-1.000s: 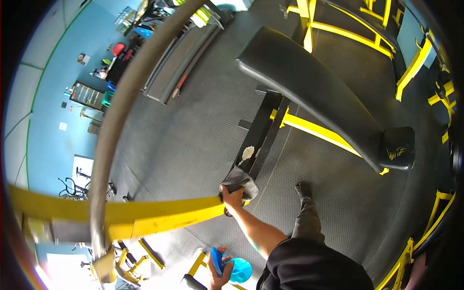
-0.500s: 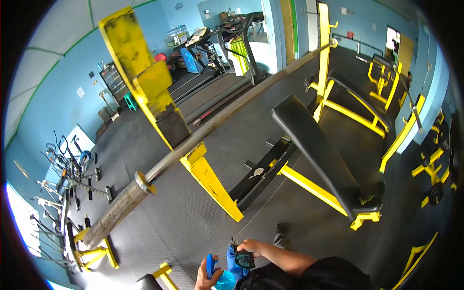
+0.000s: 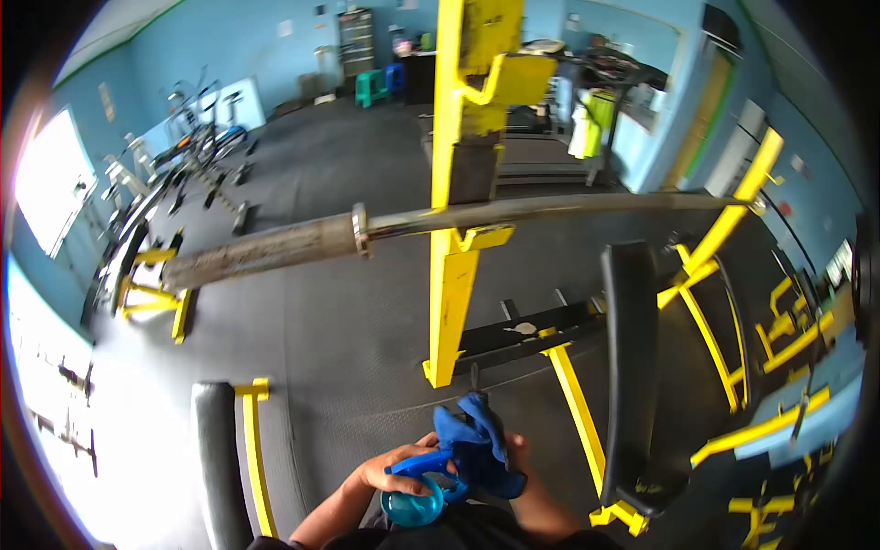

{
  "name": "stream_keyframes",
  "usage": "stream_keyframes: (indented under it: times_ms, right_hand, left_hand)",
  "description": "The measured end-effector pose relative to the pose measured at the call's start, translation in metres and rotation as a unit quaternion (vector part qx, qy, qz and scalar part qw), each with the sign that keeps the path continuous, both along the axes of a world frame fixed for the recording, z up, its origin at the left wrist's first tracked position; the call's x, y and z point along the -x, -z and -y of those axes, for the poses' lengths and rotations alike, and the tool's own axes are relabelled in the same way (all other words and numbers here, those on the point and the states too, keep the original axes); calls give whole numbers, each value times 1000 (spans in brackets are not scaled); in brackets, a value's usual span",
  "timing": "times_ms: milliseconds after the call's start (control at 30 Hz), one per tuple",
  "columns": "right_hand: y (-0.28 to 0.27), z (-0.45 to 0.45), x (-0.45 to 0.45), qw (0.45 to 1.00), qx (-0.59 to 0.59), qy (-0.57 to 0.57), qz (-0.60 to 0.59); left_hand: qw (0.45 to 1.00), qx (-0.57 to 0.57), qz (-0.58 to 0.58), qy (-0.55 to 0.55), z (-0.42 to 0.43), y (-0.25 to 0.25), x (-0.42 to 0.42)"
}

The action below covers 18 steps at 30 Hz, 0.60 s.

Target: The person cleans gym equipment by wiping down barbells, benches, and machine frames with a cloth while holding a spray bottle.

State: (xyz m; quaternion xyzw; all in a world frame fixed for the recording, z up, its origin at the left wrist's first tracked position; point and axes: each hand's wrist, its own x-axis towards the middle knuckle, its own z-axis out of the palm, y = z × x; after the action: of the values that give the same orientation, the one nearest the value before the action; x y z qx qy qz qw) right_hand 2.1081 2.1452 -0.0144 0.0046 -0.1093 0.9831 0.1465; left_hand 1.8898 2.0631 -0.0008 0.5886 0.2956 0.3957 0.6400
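Note:
My left hand (image 3: 396,466) is wrapped round the neck of a spray bottle (image 3: 412,502) with a blue trigger head and a clear turquoise body, low in the view. Just right of it, my right hand (image 3: 519,451) is closed on a crumpled dark blue cloth (image 3: 477,445), which hides most of its fingers. The cloth touches or overlaps the bottle's trigger side. Ahead of both hands, a barbell (image 3: 550,213) lies across a yellow rack upright (image 3: 451,312), its thick worn sleeve (image 3: 266,252) pointing left.
A black padded bench (image 3: 631,367) on a yellow frame stands to the right. Another black pad (image 3: 218,458) is at the lower left. Exercise bikes (image 3: 197,137) line the left wall. A treadmill (image 3: 522,158) and a green stool (image 3: 370,87) are farther back.
The view has swung left and the barbell now lies nearly level across it. My right hand has left the rack's base and come beside the bottle, with the blue cloth spread more into view.

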Motion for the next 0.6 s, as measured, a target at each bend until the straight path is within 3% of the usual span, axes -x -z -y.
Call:
stream_keyframes:
  times_ms: [33,100,233,367,433,467,500,567,600]
  right_hand:
    - [-9,2,-2,1000,3,-17,20]
    - [-30,8,-7,992,-12,85,92]
    - [-4,-1,-17,984,-43,104,137]
    - [19,-5,-28,981,-70,83,159]
    - [28,-5,-27,981,-82,72,162]
    - [30,-7,-30,981,-94,64,160]
    - [30,-12,-34,980,-106,57,156]
    - [34,-23,-45,977,-150,44,144]
    - [35,-32,-53,972,-189,37,137]
  left_hand:
    - [999,4,34,16,-2,4,-4]
    - [996,24,89,2,2,3,-14]
    - [998,-10,-4,-65,14,-13,-26]
    - [988,-25,-14,-151,24,3,-31]
    - [968,-122,-182,-125,22,-3,-28]
    - [953,-167,-213,-134,21,-7,-30]
    - [954,-166,-210,-134,21,-16,-31]
    - [998,-50,-27,-39,17,-30,-33]
    - [998,-52,-24,-28,16,-33,-34]
